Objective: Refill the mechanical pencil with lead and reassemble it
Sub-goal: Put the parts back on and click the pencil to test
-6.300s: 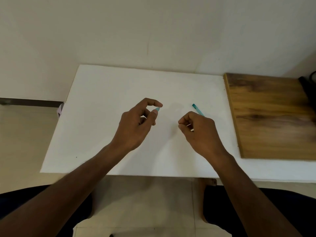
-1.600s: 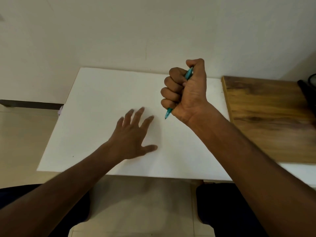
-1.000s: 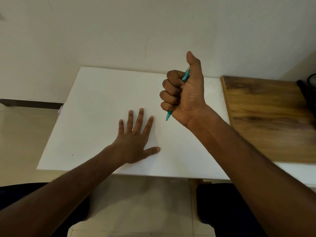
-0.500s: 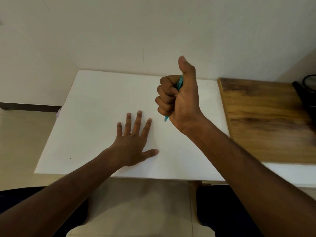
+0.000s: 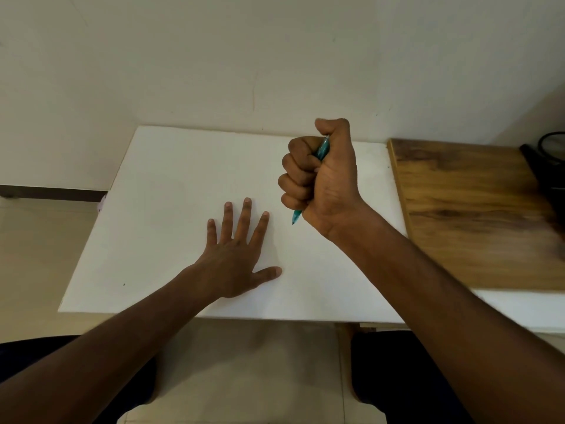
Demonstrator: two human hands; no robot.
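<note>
The right hand [image 5: 321,175], fisted around the teal mechanical pencil [image 5: 323,149], thumb over its top, holds it near-upright above the table [image 5: 183,179], tip toward seven o'clock, while the left hand [image 5: 237,255] lies open and flat at eight o'clock.

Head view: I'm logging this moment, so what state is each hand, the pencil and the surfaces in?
Right hand: closed in a fist grip on the pencil, thumb bent over its top end, raised above the table.
Mechanical pencil: teal, near upright, tip pointing down.
Left hand: open, flat on the table, fingers spread.
White table: bare where visible.
Wooden board: lying flat at the right.
</note>
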